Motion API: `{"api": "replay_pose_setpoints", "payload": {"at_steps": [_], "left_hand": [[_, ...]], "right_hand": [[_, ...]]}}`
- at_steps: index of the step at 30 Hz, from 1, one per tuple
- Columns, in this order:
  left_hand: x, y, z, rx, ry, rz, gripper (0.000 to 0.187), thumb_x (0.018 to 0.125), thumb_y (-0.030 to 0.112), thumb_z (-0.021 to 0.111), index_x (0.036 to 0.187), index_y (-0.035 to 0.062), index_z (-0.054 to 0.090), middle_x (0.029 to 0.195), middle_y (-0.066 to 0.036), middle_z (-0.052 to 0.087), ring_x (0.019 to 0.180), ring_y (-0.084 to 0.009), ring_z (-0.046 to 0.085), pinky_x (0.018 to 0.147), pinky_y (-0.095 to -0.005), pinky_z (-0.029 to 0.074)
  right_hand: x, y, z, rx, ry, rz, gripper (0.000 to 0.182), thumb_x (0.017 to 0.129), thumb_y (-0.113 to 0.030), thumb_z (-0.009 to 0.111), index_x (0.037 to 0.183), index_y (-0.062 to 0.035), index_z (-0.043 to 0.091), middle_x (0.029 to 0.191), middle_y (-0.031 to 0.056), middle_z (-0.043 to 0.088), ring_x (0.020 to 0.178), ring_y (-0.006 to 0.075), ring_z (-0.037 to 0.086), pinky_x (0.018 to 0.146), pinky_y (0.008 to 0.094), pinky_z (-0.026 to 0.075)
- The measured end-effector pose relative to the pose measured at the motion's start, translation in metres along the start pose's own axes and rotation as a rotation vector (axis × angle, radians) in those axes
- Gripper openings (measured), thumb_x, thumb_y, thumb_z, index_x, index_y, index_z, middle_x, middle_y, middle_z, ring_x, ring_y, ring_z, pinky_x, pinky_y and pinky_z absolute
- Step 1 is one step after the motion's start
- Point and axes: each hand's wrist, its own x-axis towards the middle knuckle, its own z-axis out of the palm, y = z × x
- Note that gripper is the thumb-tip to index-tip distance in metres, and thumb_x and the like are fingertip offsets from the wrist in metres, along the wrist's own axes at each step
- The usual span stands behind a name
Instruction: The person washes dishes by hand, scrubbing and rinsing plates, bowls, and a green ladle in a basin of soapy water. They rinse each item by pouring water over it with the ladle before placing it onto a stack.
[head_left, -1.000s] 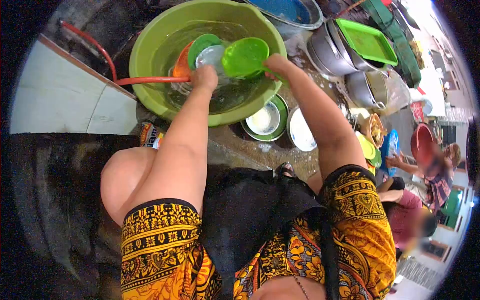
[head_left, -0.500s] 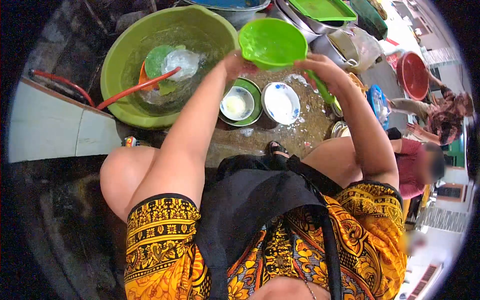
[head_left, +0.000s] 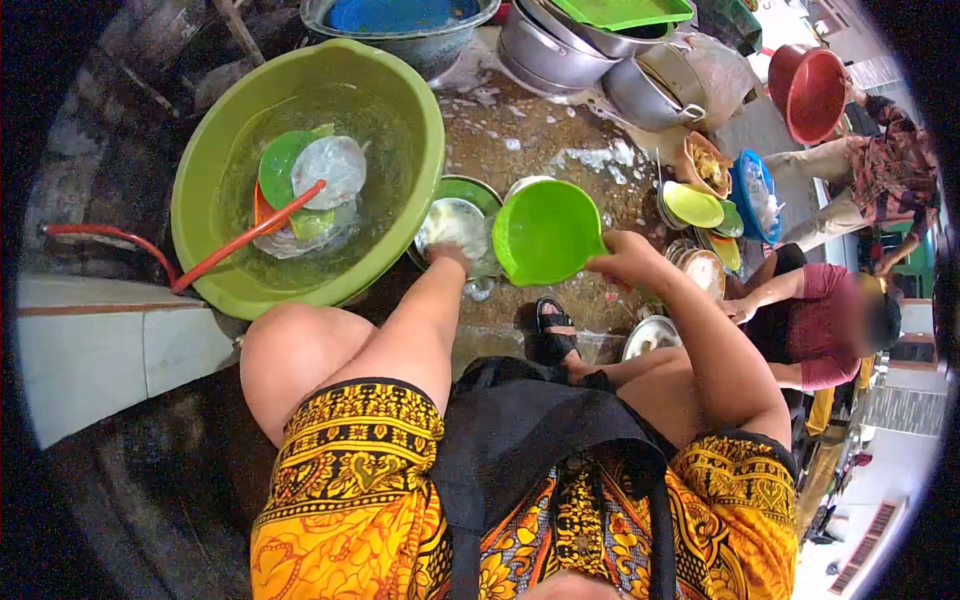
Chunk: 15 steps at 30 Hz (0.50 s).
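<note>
The bright green dipper (head_left: 550, 232) hangs over the wet floor, its inside facing me. Its handle is in my right hand (head_left: 632, 260), whose fingers are wrapped round it. My left hand (head_left: 447, 254) reaches into a white bowl (head_left: 455, 222) standing on a green plate (head_left: 478, 190); its fingers are blurred and partly hidden, so what they hold cannot be made out. Behind the dipper the rim of another white bowl (head_left: 527, 184) peeks out.
At left, a big green basin (head_left: 195, 190) holds water and dishes, with a red hose (head_left: 240, 240) over its rim. Metal pots (head_left: 550, 55) stand at the back. Stacked plates (head_left: 692, 205), a blue basin (head_left: 750, 195) and a co-worker (head_left: 800, 315) are at right; another person holds a red basin (head_left: 805, 95).
The dipper has come down towards my body and is tipped differently. My left hand has left its side and moved down into the bowl. The view has shifted.
</note>
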Motion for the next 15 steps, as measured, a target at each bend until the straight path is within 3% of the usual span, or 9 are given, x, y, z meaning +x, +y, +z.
{"api": "replay_pose_setpoints", "payload": {"at_steps": [1, 2, 6, 7, 8, 9, 11, 12, 15], "left_hand": [[0.021, -0.005, 0.028, 0.115, 0.198, 0.046, 0.043, 0.089, 0.025, 0.045, 0.131, 0.0194, 0.046, 0.139, -0.005, 0.039, 0.126, -0.0276, 0.039, 0.097, -0.049, 0.035], [-0.009, 0.005, -0.012, 0.129, -0.059, -0.004, 0.043, 0.086, 0.028, 0.05, 0.127, 0.0178, 0.05, 0.133, -0.004, 0.047, 0.121, -0.0252, 0.045, 0.094, -0.0473, 0.038], [-0.046, 0.029, -0.053, 0.043, -0.113, 0.097, 0.043, 0.083, 0.031, 0.054, 0.121, 0.0122, 0.054, 0.122, -0.006, 0.056, 0.111, -0.0248, 0.054, 0.088, -0.0444, 0.043], [-0.04, 0.034, -0.052, -0.074, -0.007, 0.039, 0.039, 0.082, 0.031, 0.056, 0.115, 0.01, 0.057, 0.115, -0.008, 0.059, 0.106, -0.0256, 0.057, 0.086, -0.043, 0.045], [-0.04, 0.039, -0.053, -0.189, 0.098, -0.021, 0.036, 0.081, 0.03, 0.058, 0.109, 0.0079, 0.06, 0.108, -0.009, 0.062, 0.101, -0.0265, 0.06, 0.083, -0.0416, 0.047], [-0.042, 0.045, -0.053, -0.179, 0.094, -0.025, 0.036, 0.081, 0.03, 0.058, 0.109, 0.0079, 0.06, 0.108, -0.009, 0.062, 0.101, -0.0265, 0.06, 0.083, -0.0416, 0.047], [-0.046, 0.055, -0.058, -0.26, 0.498, -0.084, 0.026, 0.081, 0.025, 0.055, 0.098, 0.0063, 0.063, 0.101, -0.01, 0.064, 0.096, -0.0294, 0.061, 0.078, -0.0408, 0.049], [-0.046, 0.06, -0.062, -0.245, 0.496, -0.085, 0.026, 0.081, 0.025, 0.055, 0.098, 0.0063, 0.063, 0.101, -0.01, 0.064, 0.096, -0.0294, 0.061, 0.078, -0.0408, 0.049], [-0.043, 0.066, -0.082, -0.511, 0.524, -0.193, 0.02, 0.082, 0.02, 0.054, 0.092, 0.0042, 0.062, 0.096, -0.015, 0.064, 0.093, -0.0326, 0.061, 0.077, -0.0422, 0.049]], "right_hand": [[0.001, 0.004, 0.0, -0.016, -0.025, 0.02, 0.031, 0.074, -0.024, 0.069, 0.086, 0.0029, 0.06, 0.06, 0.009, 0.059, 0.046, 0.0173, 0.056, 0.04, 0.0318, 0.045], [-0.001, 0.004, -0.001, -0.012, -0.029, 0.026, 0.031, 0.074, -0.024, 0.069, 0.086, 0.0029, 0.06, 0.06, 0.009, 0.059, 0.046, 0.0173, 0.056, 0.04, 0.0318, 0.045], [-0.004, 0.013, -0.009, -0.112, 0.029, -0.052, 0.03, 0.073, -0.023, 0.068, 0.089, 0.0015, 0.061, 0.059, 0.0091, 0.059, 0.046, 0.0167, 0.056, 0.042, 0.0318, 0.046], [-0.002, 0.016, -0.01, -0.186, 0.085, -0.131, 0.03, 0.073, -0.022, 0.068, 0.09, 0.0009, 0.061, 0.059, 0.0091, 0.058, 0.046, 0.0163, 0.056, 0.042, 0.0317, 0.047], [-0.008, 0.005, -0.014, -0.19, 0.055, -0.038, 0.035, 0.072, -0.028, 0.068, 0.093, -0.0007, 0.061, 0.069, 0.0145, 0.063, 0.059, 0.0237, 0.063, 0.054, 0.0369, 0.051], [-0.005, 0.007, -0.015, -0.18, 0.053, -0.041, 0.035, 0.072, -0.028, 0.068, 0.093, -0.0007, 0.061, 0.069, 0.0145, 0.063, 0.059, 0.0237, 0.063, 0.054, 0.0369, 0.051], [0.002, 0.011, -0.017, -0.447, 0.206, -0.13, 0.041, 0.071, -0.034, 0.067, 0.097, -0.0033, 0.061, 0.087, 0.0194, 0.064, 0.081, 0.0324, 0.063, 0.07, 0.0423, 0.05], [-0.001, 0.003, -0.019, -0.499, 0.233, -0.129, 0.045, 0.072, -0.039, 0.065, 0.1, -0.0037, 0.06, 0.101, 0.0208, 0.061, 0.096, 0.0366, 0.058, 0.081, 0.0447, 0.047], [0.001, -0.007, -0.023, -0.549, 0.336, -0.092, 0.045, 0.072, -0.038, 0.065, 0.1, -0.003, 0.06, 0.102, 0.0205, 0.061, 0.095, 0.0356, 0.059, 0.08, 0.0435, 0.048]]}}
